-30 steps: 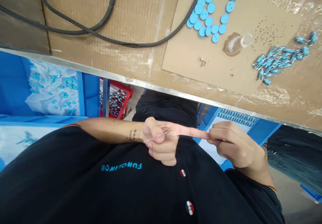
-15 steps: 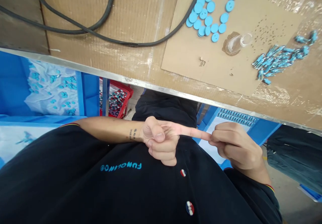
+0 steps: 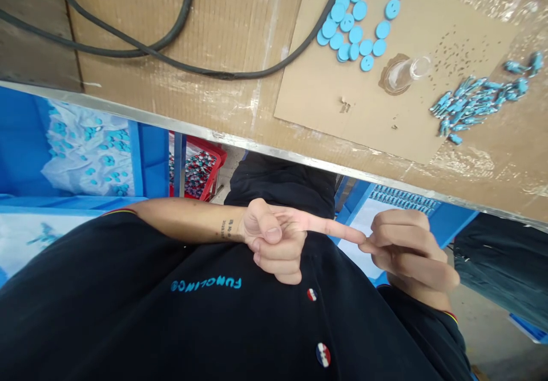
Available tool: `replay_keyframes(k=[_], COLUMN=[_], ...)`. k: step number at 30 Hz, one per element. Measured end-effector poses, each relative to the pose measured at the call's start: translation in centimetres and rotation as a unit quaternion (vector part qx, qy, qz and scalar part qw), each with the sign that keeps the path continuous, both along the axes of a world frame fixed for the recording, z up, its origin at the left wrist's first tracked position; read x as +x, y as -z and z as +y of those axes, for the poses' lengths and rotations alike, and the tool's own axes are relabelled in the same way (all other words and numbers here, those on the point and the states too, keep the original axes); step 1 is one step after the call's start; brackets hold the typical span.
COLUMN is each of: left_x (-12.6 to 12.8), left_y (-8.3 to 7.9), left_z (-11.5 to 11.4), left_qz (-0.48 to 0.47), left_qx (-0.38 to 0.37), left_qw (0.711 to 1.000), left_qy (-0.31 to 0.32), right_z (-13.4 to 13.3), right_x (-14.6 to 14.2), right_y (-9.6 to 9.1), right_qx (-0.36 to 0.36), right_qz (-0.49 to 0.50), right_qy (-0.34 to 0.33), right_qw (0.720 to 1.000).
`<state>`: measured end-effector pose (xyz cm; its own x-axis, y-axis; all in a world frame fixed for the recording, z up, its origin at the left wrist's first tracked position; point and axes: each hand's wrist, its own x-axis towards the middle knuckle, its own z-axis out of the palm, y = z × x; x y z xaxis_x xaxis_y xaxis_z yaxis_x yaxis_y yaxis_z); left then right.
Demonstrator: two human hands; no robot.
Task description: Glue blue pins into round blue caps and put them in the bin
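Observation:
My left hand (image 3: 276, 238) is held palm up in front of my chest, its index finger stretched to the right. Its thumb and other fingers are curled in, and nothing shows between them. At the tip of that index finger, my right hand (image 3: 405, 247) pinches with thumb and forefinger, its remaining fingers loosely bent and slightly blurred. Whether a small thing sits between the pinching fingers is not visible. Both hands are off the table, near its front edge (image 3: 257, 152).
On a cardboard sheet (image 3: 317, 101) lie several light-blue discs (image 3: 355, 34), a small clear cup (image 3: 409, 73), dark specks and a heap of small blue pieces (image 3: 466, 104). A black cable (image 3: 240, 75) crosses the table. Blue bins (image 3: 149, 155) and a red crate (image 3: 218, 155) stand below.
My right hand has shifted slightly right, along with the left index fingertip, and its outer fingers have loosened outward. The rest of my left hand has barely moved.

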<state>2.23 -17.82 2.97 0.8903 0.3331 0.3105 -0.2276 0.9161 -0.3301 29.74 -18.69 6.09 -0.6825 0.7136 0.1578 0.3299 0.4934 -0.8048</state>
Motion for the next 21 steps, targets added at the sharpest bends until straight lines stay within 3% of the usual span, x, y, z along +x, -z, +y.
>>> replay_keyframes(k=[3, 8, 12, 17, 21], left_x=[0.1, 0.1, -0.1, 0.0, 0.0], left_y=[0.3, 0.8, 0.7, 0.1, -0.2], left_z=[-0.2, -0.6, -0.5, -0.2, -0.1], left_qz=[-0.019, -0.041, -0.024, 0.030, 0.034], left_qx=[0.007, -0.007, -0.012, -0.005, -0.011], left_qw=[1.000, 0.999, 1.000, 0.999, 0.999], left_qy=[-0.020, -0.031, -0.009, 0.017, -0.007], right_z=[0.4, 1.6, 1.7, 1.0, 1.3], right_x=[-0.7, -2.3, -2.2, -1.5, -1.8], right_y=[-0.3, -2.0, -1.9, -1.0, -1.9], right_qx=[0.036, 0.013, 0.000, 0.030, 0.041], right_qz=[0.061, 0.017, 0.022, 0.063, 0.089], right_qy=[0.004, 0.013, -0.007, 0.052, 0.113], right_qw=[0.997, 1.000, 1.000, 0.996, 0.989])
